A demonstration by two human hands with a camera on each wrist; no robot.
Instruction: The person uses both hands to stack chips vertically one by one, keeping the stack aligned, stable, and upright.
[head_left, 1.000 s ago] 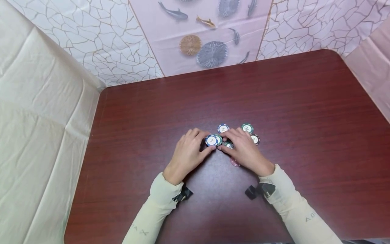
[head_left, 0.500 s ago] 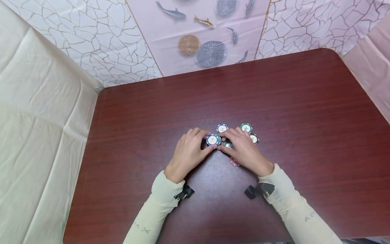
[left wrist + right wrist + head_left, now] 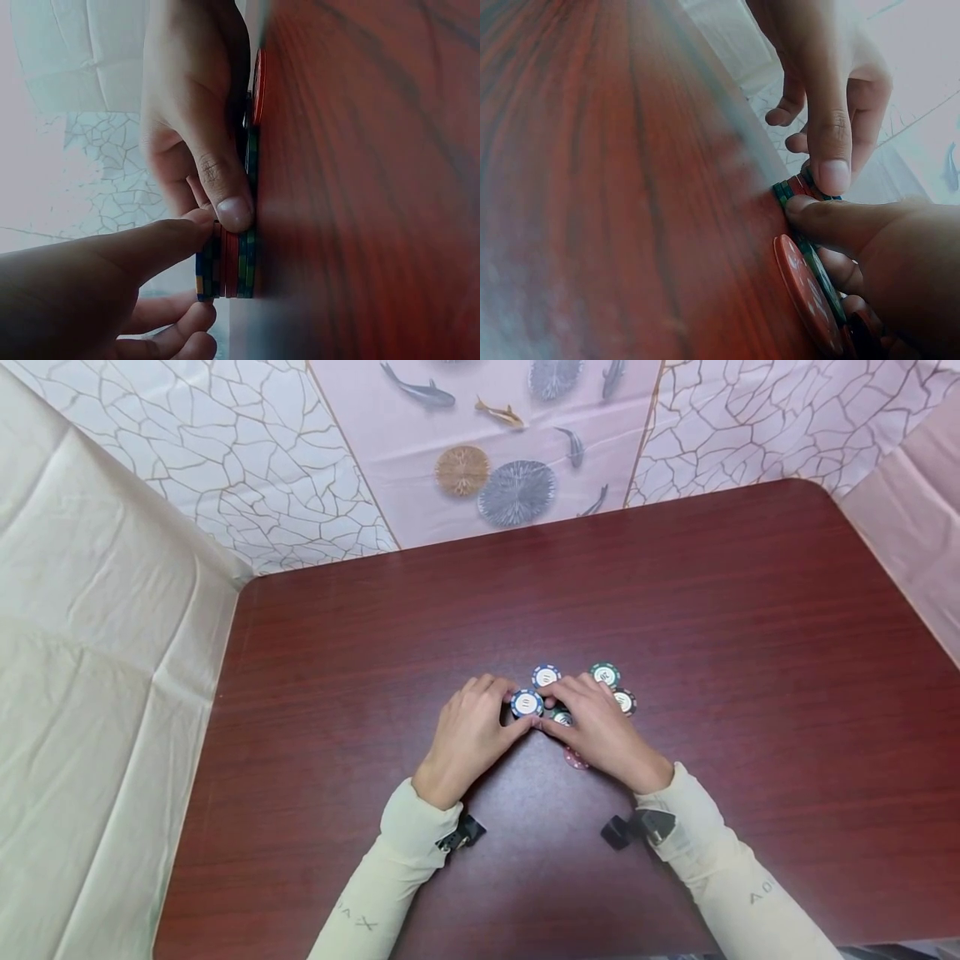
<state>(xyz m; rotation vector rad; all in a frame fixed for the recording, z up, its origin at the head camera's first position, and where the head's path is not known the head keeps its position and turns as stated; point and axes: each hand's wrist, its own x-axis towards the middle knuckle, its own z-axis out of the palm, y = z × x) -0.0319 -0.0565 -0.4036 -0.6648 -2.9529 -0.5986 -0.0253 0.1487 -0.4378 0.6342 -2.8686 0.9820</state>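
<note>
A short stack of poker chips, topped by a blue and white chip, stands on the table between both hands. In the left wrist view the stack shows green, red and blue edges. The left hand pinches the upper chips between thumb and fingers. From the other side, the right hand grips the stack lower down, its thumb against the edge near the table. Partly under the right hand lie a green chip and a red chip.
Beyond the hands, a blue chip lies behind the stack, with a green chip and a dark chip to the right. The dark red table meets patterned cloth at its back edge and pale cloth on the left.
The blue top chip has shifted right with the left hand, from overhanging the stack's left side to lying over the green chip below it. The right hand has barely moved.
</note>
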